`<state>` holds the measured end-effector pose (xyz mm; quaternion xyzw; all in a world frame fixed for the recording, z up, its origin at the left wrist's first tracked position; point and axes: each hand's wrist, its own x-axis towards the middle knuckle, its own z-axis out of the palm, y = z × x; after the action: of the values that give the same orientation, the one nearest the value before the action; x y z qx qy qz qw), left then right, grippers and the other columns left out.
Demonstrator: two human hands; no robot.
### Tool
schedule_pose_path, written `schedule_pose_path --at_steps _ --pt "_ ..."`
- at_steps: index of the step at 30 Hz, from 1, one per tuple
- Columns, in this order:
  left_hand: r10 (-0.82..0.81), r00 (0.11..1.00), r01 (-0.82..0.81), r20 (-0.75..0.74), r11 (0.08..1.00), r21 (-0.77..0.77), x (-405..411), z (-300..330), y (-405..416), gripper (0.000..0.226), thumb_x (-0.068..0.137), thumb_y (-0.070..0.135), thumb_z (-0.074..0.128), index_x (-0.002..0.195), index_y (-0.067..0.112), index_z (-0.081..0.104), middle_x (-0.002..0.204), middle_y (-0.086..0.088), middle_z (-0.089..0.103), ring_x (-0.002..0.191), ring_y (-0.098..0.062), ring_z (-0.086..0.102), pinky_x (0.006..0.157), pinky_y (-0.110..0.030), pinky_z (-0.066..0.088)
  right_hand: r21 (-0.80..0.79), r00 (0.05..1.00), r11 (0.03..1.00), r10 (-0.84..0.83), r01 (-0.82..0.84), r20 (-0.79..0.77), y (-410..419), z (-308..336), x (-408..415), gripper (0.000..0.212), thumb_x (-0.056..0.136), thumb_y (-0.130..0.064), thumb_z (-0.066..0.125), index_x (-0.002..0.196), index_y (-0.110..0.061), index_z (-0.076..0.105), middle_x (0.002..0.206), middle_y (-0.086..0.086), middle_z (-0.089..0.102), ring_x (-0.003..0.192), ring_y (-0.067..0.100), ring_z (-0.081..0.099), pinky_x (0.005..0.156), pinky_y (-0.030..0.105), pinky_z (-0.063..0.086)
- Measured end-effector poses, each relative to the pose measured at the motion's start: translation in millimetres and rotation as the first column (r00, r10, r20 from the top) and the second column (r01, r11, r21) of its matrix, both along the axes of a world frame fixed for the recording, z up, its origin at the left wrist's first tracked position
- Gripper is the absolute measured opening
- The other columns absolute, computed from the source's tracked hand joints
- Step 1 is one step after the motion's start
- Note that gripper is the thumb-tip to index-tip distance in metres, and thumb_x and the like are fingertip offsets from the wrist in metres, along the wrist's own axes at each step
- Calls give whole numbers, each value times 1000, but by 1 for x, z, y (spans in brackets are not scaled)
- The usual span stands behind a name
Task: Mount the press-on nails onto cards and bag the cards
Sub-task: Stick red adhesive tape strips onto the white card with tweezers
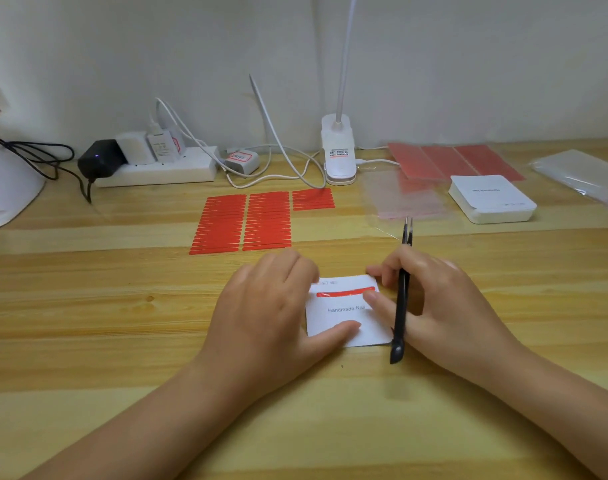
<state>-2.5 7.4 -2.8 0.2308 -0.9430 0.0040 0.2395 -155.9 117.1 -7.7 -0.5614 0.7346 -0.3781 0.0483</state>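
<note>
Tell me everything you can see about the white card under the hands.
The white card is a small rounded-corner rectangle, seemingly paper, lying flat on the wooden table. It is printed "Handmade Nail", with small marks along its far edge. A red strip runs across its upper part. The left hand rests on its left side, thumb on its lower edge; the right hand, holding black tweezers, touches its right side.

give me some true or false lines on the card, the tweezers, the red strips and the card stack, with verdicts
1. A red strip lies across the card. True.
2. The left hand holds the tweezers. False: they sit in the right hand.
3. The card reads "Handmade Nail". True.
4. The card stack sits left of the power strip. False: it is far to the right.
5. Loose red strips lie beyond the hands. True.
</note>
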Motion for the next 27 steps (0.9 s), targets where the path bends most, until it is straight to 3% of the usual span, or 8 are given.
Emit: schedule_pose_path --at_steps 4,6,9,14,18,21,24,27 --pt "-24 998 13 49 980 200 0 -1 -4 78 67 68 50 130 22 45 111 9 58 103 -12 52 82 -22 29 -34 961 999 47 -39 271 0 3 -3 31 78 -21 71 71 -36 46 90 -16 66 87 5 62 76 20 49" --pt "-68 997 57 22 948 314 -1 -2 -5 84 65 67 52 138 28 34 108 22 50 102 0 41 82 -14 24 -47 922 998 56 -41 383 -1 5 -5 35 77 -13 73 72 -35 47 93 -15 66 77 5 63 69 26 54" --pt "-109 989 143 -104 894 425 -2 -3 -7 78 65 58 62 133 31 37 102 35 38 95 11 36 85 -1 25 -103 847 994 77 -26 526 -7 6 -5 37 73 -6 75 76 -26 44 87 -16 66 63 7 63 54 20 50" --pt "-49 927 290 -373 723 627 -8 0 -5 68 72 17 77 119 44 37 115 24 43 107 -6 53 84 -32 52 -167 805 985 135 -45 578 -13 8 2 34 66 -13 78 73 -16 45 57 -13 53 52 -1 51 51 11 44" --pt "18 919 324 -394 535 780 -11 5 -1 74 72 5 75 120 45 37 108 10 54 93 -13 65 70 -28 57 -224 794 974 159 -30 587 -12 9 6 35 66 -21 74 70 -15 40 50 -13 47 48 0 44 50 11 42" --pt "67 925 336 -374 318 887 -16 11 -3 63 72 10 75 121 34 44 97 4 71 86 -9 69 72 -29 57 -247 761 969 148 17 631 -12 5 3 37 72 -12 74 70 -17 37 54 -7 44 56 13 45 49 18 43" --pt "81 927 329 -365 288 899 -22 15 -3 52 63 34 72 110 27 54 87 3 74 80 -14 70 71 -30 58 -243 779 970 170 -24 604 -10 4 2 33 75 -11 72 71 -18 39 57 -5 44 57 14 44 50 20 42" --pt "157 910 338 -384 256 906 -25 13 -2 46 61 30 73 103 16 60 85 -3 74 78 -19 71 70 -34 57 -247 770 966 217 -79 601 -10 3 3 29 78 -7 68 74 -15 40 62 -3 44 58 12 45 50 20 41"
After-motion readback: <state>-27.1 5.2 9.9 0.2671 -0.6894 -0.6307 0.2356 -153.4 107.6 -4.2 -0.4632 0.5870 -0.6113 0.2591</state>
